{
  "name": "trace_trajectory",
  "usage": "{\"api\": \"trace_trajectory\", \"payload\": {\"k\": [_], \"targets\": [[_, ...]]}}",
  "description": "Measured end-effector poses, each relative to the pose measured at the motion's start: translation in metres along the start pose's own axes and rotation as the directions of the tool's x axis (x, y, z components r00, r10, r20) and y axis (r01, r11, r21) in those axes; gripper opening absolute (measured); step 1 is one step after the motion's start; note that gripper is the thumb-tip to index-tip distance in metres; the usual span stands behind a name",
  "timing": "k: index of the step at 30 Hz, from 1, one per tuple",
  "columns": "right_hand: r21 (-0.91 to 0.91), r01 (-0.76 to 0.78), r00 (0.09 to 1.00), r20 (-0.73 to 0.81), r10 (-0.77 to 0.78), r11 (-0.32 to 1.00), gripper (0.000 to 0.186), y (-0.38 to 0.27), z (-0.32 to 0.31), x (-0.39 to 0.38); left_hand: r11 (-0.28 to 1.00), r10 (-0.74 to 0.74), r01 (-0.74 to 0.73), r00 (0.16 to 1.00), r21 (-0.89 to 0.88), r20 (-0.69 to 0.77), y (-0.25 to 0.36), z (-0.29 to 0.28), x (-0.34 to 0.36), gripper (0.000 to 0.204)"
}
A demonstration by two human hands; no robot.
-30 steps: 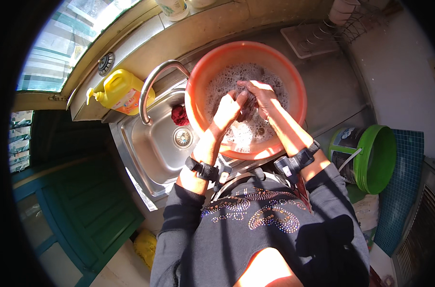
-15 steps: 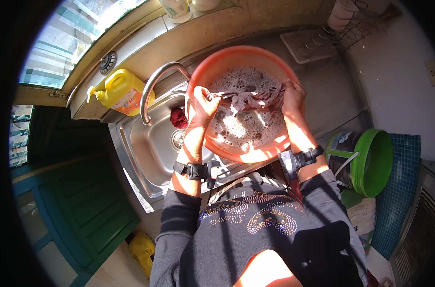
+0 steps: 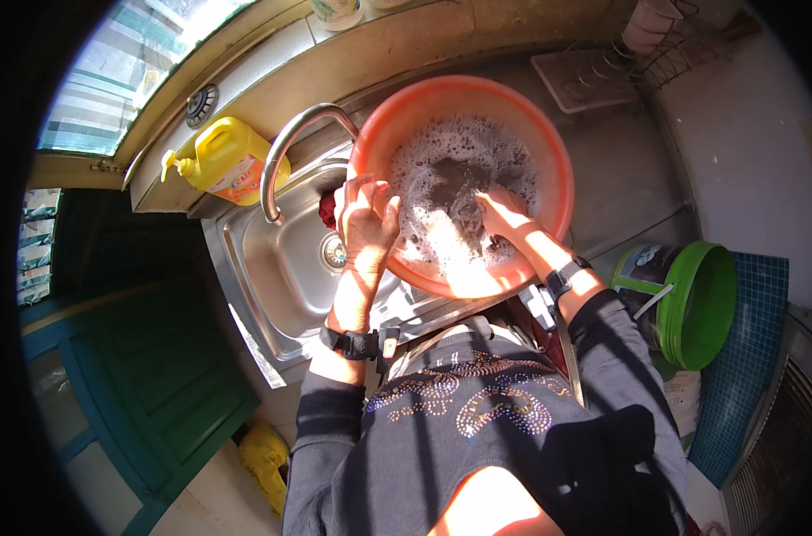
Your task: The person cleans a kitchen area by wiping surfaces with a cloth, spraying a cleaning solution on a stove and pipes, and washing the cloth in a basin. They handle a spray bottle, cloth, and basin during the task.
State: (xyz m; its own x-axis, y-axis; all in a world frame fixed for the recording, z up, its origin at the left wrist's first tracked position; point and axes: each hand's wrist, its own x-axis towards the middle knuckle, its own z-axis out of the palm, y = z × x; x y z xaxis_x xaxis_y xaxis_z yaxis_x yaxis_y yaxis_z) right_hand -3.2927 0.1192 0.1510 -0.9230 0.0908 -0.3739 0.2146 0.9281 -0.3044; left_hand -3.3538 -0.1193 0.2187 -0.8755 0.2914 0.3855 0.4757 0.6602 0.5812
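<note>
The left hand [image 3: 367, 213] is held at the left rim of the orange basin [image 3: 549, 152], its fingers curled over the rim and gripping it. The right hand [image 3: 502, 213] is placed in the suds, and a dark cloth [image 3: 455, 192] just beside its fingers is touched; whether it is gripped cannot be told. Left of the fingers, a tap [image 3: 290, 143], a sink [image 3: 281, 268] and a yellow bottle [image 3: 232, 161] are seen.

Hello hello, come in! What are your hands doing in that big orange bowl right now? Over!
Left hand on the orange bowl's rim. Right hand down in the foamy water, on a dark cloth; grip unclear. Tap arches close beside the bowl.
</note>
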Motion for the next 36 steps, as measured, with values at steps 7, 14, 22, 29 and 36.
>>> {"api": "trace_trajectory", "payload": {"k": [7,14,22,29,36], "targets": [[-0.017,0.213,0.971,0.115,-0.21,0.977,0.018,0.001,0.0,-0.001,0.919,-0.392,0.384,0.914,0.091,0.103,-0.009,0.004,-0.015,0.063],[0.044,-0.09,0.927,-0.36,0.1,0.995,0.015,0.059,-0.048,0.023,0.962,-0.254,0.257,0.966,-0.093,0.04,-0.009,0.006,-0.029,0.061],[-0.445,0.015,0.946,0.297,0.132,0.895,0.015,0.023,-0.047,-0.008,0.98,-0.18,0.178,0.984,-0.085,-0.011,-0.027,0.012,-0.036,0.052],[0.795,-0.052,0.741,0.437,-0.51,0.605,0.016,-0.047,-0.019,-0.039,0.925,-0.258,0.243,0.966,-0.293,-0.014,-0.029,0.023,-0.037,0.045],[0.907,-0.42,0.894,0.407,-0.19,-0.034,0.012,-0.134,-0.012,0.072,0.776,-0.368,0.304,0.93,-0.552,-0.005,-0.045,0.043,-0.044,0.039]]}}
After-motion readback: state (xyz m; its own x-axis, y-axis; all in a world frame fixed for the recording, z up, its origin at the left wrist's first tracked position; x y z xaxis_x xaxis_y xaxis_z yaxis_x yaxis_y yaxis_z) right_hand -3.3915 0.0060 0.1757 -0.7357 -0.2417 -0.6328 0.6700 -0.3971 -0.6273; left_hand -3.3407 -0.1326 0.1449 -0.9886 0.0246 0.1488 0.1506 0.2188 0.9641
